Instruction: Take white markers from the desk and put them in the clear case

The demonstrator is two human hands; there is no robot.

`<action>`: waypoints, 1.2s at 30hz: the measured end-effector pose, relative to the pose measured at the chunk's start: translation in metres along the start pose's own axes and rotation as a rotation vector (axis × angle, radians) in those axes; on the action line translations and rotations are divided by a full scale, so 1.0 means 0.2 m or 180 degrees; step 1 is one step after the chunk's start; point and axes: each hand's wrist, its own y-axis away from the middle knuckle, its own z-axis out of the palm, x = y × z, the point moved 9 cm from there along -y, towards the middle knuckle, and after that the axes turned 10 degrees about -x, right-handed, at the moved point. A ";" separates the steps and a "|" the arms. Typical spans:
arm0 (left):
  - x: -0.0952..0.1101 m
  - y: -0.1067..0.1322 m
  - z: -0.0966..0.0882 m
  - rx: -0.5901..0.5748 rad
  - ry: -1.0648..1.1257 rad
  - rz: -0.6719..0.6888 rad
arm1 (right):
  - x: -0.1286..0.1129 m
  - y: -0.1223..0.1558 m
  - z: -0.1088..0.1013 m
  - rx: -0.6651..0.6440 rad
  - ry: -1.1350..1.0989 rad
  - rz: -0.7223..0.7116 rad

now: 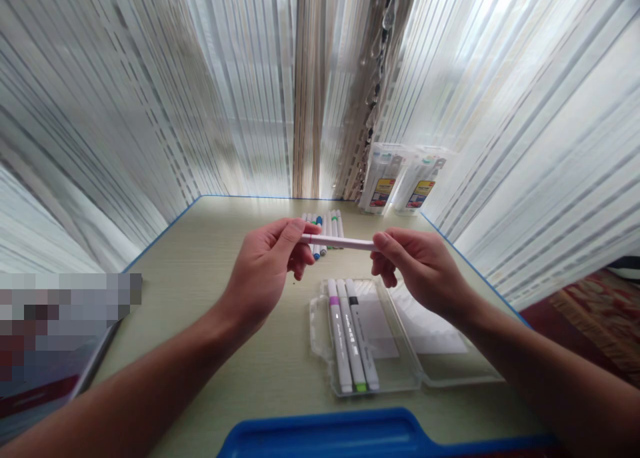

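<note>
Both my hands hold one white marker pen [340, 243] level above the table. My left hand [267, 268] pinches its left end between thumb and fingers. My right hand [417, 265] grips its right end with closed fingers. Below them lies an open clear plastic case [417, 378] with three markers [353, 335] lying side by side in its left half. Several more markers [327, 226] lie in a row on the table behind my hands.
The pale wooden table [210, 291] has a blue edge and striped curtains all round. Two marker packs [400, 178] stand at the back right corner. A blue plastic tray [340, 435] sits at the near edge. A blurred object lies at the left.
</note>
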 end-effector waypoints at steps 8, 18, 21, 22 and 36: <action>-0.01 -0.01 -0.01 -0.0030 -0.0051 0.0066 | 0.00 0.00 0.00 -0.0013 0.0071 0.0005; 0.00 0.00 0.00 -0.0054 -0.0101 0.0082 | 0.00 0.00 0.01 -0.0064 0.0048 0.0063; 0.01 0.00 -0.01 -0.0027 -0.0095 0.0087 | 0.01 0.01 0.01 -0.0108 0.0092 0.0050; 0.01 0.00 -0.01 -0.0019 -0.0098 0.0085 | 0.01 0.01 0.02 -0.0125 0.0137 0.0037; 0.00 0.00 -0.01 -0.0027 -0.0192 0.0086 | 0.01 0.00 0.03 -0.0172 0.0068 0.0100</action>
